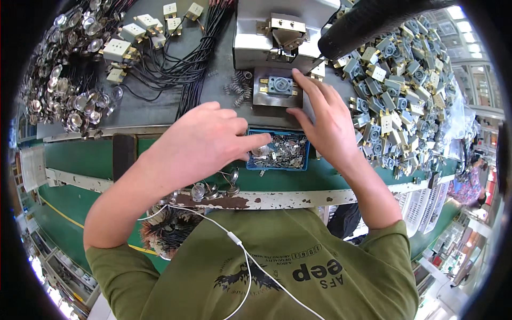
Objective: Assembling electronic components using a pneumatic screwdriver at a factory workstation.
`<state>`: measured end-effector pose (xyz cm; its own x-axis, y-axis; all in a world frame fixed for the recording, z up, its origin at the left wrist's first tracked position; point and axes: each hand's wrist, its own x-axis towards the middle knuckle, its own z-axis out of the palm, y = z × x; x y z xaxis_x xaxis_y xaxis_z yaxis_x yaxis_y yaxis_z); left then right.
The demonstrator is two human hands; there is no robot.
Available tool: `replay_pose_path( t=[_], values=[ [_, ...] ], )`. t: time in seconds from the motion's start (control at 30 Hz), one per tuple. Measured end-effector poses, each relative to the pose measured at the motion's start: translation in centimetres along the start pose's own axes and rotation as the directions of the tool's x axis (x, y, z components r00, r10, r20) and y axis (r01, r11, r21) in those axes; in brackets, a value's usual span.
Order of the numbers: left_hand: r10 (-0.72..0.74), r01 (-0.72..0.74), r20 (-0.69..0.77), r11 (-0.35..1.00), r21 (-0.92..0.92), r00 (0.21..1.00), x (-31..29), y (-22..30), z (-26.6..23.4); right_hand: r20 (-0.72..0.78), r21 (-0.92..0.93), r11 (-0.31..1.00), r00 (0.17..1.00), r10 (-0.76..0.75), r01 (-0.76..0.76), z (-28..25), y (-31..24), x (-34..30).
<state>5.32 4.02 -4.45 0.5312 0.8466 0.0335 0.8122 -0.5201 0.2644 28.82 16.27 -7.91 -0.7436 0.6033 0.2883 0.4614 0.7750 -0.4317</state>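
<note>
My left hand [205,140] reaches into a small blue tray [304,164] of small metal contact pieces [285,152], its index finger touching a silvery disc at the tray's left side. My right hand [322,114] rests beside a grey metal fixture plate [261,96] that holds a blue-grey plastic socket part [280,85], its fingers touching the plate's right edge. Neither hand visibly grips anything. Behind the plate stands a grey press machine [285,32] with a brass-coloured head.
A large heap of grey and cream socket parts [405,80] lies to the right. Black wires with cream connectors [160,48] and a pile of shiny metal discs [69,80] fill the left. Small springs [239,88] lie by the plate. A black tube [368,21] crosses the upper right.
</note>
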Motion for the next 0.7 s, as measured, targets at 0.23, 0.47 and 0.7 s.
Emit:
replay_pose_path(
  t=[0.23,0.47,0.7],
  values=[
    [-0.079,0.060,-0.150,0.989,-0.132,0.986,1.7,-1.8,-1.0,-0.060,0.127,0.992,0.998,0.021,-0.013,-1.6,-0.3,0.1],
    [-0.331,0.308,-0.101,0.932,-0.193,0.938,6.0,-3.6,1.4,-0.510,0.563,0.715,0.855,-0.096,0.416,-6.7,-1.1,3.3],
    [-0.300,0.279,-0.097,0.942,-0.187,0.949,6.0,-4.3,1.7,-0.730,0.498,0.793,0.662,0.167,0.350,-7.0,-4.0,9.9]
  ],
)
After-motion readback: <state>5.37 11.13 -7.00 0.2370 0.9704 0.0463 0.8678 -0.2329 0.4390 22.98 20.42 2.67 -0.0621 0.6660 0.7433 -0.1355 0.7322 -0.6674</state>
